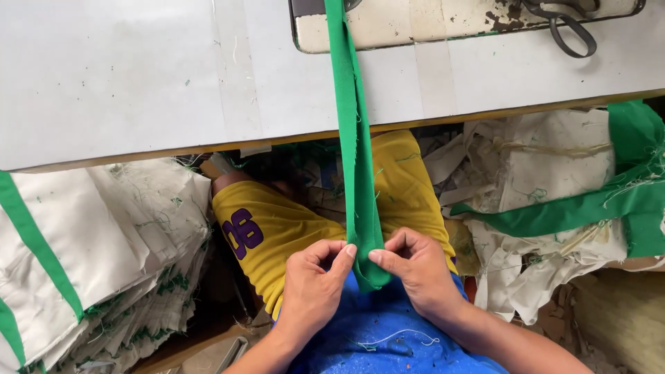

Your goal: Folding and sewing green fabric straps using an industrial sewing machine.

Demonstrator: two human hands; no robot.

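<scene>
White tabletop, pinched woven green strap

Your widest free room is the bare white table top at far left. At far right, scissors lie on the worn machine bed. Near you, stacked cloth pieces crowd the left and heaped scraps the right; the green strip hangs between, over your lap.
</scene>
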